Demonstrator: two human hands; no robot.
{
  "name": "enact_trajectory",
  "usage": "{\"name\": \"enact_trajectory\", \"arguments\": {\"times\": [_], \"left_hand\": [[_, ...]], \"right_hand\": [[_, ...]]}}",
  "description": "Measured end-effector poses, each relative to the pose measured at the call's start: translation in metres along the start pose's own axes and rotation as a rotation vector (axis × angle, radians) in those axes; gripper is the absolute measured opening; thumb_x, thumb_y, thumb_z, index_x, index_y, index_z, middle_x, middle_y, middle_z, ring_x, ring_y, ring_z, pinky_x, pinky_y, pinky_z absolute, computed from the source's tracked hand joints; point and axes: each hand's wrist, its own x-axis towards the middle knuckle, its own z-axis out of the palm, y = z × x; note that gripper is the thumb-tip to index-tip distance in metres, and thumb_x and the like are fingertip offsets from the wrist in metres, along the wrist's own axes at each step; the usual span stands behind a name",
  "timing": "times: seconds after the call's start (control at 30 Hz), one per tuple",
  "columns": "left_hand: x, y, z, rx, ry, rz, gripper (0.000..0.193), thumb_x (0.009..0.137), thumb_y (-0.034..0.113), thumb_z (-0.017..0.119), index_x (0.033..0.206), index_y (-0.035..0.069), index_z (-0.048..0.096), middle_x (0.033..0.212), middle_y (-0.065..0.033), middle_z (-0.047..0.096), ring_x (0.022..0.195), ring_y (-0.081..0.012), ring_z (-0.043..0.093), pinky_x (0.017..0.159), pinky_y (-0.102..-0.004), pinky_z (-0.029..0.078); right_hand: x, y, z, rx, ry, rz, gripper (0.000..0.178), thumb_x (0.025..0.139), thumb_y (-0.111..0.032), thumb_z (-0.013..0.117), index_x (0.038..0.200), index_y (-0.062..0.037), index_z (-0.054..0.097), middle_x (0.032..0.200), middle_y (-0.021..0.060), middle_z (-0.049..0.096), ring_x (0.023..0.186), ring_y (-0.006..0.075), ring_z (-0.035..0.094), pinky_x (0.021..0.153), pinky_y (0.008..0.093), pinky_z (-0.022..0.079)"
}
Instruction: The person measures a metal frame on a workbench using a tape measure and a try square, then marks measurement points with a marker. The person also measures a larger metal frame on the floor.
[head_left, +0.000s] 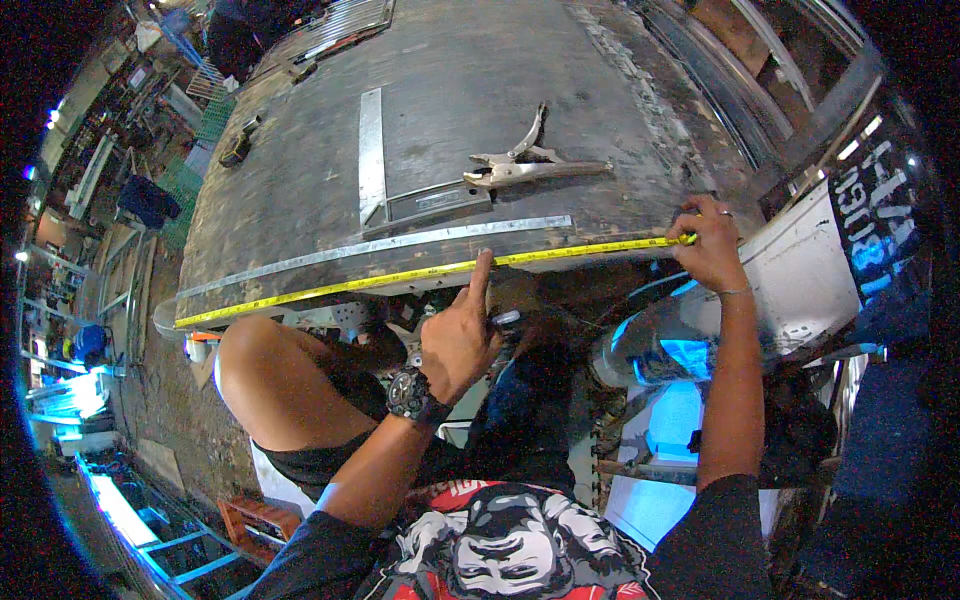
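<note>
A yellow tape measure (400,276) runs stretched along the near edge of the worktable. My right hand (708,240) is closed on its right end, with a bit of bright yellow-green showing at the fingers. My left hand (458,340), below a wristwatch, has its index finger stretched out to touch the tape near its middle. The other fingers are curled, and a small whitish rod-like piece (507,317) juts out beside them; what it is I cannot make out. Just beyond the tape lies a flat metal strip (420,240), roughly parallel to it.
Farther in on the worktable (290,150) are a metal try square (372,150) and locking pliers (530,165). A small dark and yellow object (236,150) sits near its left edge. A white cylindrical container (800,260) leans close by my right forearm. My bent knee (270,370) is under the near edge.
</note>
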Motion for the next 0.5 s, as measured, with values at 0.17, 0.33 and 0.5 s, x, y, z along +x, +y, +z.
{"name": "enact_trajectory", "arguments": {"times": [0.17, 0.33, 0.5], "left_hand": [[0.004, 0.011, 0.005, 0.051, -0.028, 0.036, 0.109, 0.077, 0.01, 0.078, 0.165, 0.022, 0.014, 0.126, -0.0207, 0.07, 0.096, -0.0438, 0.071, 0.076, -0.0492, 0.06], [0.007, 0.015, 0.007, 0.037, -0.055, 0.018, 0.106, 0.078, 0.011, 0.078, 0.164, 0.021, 0.017, 0.124, -0.0197, 0.071, 0.095, -0.0419, 0.072, 0.076, -0.0491, 0.06], [0.002, 0.015, 0.008, 0.055, -0.085, -0.005, 0.104, 0.079, 0.01, 0.077, 0.163, 0.02, 0.018, 0.123, -0.0194, 0.071, 0.095, -0.0416, 0.072, 0.076, -0.0495, 0.059]], "right_hand": [[0.0, 0.002, 0.004, 0.021, 0.049, -0.025, 0.013, 0.066, -0.01, 0.073, 0.077, -0.0169, 0.075, 0.119, 0.0099, 0.065, 0.113, 0.0369, 0.057, 0.098, 0.0467, 0.048], [0.0, 0.005, 0.007, 0.041, 0.093, -0.061, 0.013, 0.066, -0.009, 0.073, 0.076, -0.0174, 0.074, 0.117, 0.0092, 0.066, 0.112, 0.0377, 0.058, 0.096, 0.0481, 0.05], [-0.005, 0.004, 0.007, 0.032, 0.093, -0.073, 0.014, 0.066, -0.008, 0.073, 0.076, -0.0181, 0.074, 0.117, 0.0088, 0.065, 0.114, 0.0381, 0.057, 0.097, 0.0488, 0.049]]}}
